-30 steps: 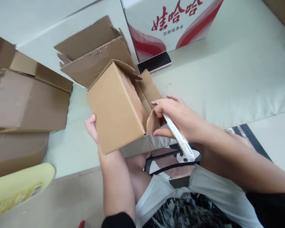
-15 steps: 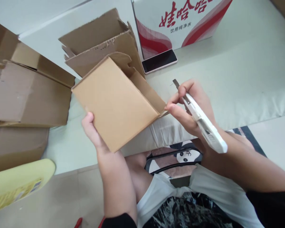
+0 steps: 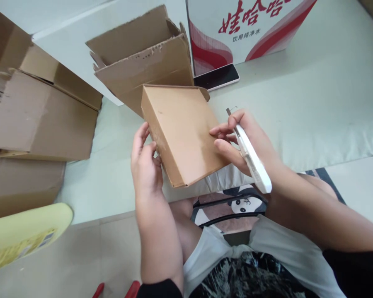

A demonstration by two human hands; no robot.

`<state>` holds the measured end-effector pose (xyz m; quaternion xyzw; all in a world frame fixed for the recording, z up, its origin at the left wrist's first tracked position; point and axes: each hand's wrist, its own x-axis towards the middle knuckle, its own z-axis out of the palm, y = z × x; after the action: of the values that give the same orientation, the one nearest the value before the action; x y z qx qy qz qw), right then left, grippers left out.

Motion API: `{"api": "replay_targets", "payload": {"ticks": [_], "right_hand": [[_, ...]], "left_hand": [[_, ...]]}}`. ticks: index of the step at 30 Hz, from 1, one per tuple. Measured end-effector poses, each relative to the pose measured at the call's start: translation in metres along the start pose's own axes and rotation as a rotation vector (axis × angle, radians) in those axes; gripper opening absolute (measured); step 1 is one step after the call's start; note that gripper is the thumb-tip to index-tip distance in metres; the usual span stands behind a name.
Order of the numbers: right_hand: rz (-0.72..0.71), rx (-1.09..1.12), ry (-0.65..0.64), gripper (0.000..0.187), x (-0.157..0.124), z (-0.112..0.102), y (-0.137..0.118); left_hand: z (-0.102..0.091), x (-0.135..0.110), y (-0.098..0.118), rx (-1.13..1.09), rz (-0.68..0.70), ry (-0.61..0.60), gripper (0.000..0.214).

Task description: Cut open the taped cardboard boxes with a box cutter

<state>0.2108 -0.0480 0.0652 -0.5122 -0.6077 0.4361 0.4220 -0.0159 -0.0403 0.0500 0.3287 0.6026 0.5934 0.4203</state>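
Observation:
I hold a small brown cardboard box (image 3: 186, 128) tilted in front of me. My left hand (image 3: 145, 163) grips its left side, fingers curled along the edge. My right hand (image 3: 245, 140) is closed round a white utility knife (image 3: 251, 159) whose short blade (image 3: 229, 112) points up and away. Two fingertips of that hand rest on the box's right face.
A larger open carton (image 3: 143, 62) stands behind the small box. Flattened cartons (image 3: 40, 116) lie at the left. A red-and-white printed case (image 3: 248, 29) stands at the back with a phone (image 3: 219, 77) before it. A yellow object (image 3: 21, 236) lies at lower left.
The small box has been turned and tilted, so a broad flat face now shows. My left hand shifted from under it to its left side. My right hand kept the knife and touched the box.

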Motion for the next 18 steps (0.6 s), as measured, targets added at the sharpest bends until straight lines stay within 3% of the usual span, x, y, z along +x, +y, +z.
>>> {"api": "replay_targets", "payload": {"ticks": [4,10,18], "right_hand": [[-0.003,-0.02,-0.005,0.031,0.0001,-0.0011,0.0007],[-0.027,-0.02,0.021,0.029,-0.0001,-0.0054,0.0007],[-0.038,-0.025,-0.044,0.026,0.0006,-0.0093,-0.0003]], "left_hand": [[0.0024,-0.0008,0.002,0.014,0.009,0.021,0.05],[0.009,-0.0057,0.0054,-0.07,0.103,-0.06,0.043],[0.0052,-0.0015,0.002,-0.068,0.106,-0.054,0.042]]}}
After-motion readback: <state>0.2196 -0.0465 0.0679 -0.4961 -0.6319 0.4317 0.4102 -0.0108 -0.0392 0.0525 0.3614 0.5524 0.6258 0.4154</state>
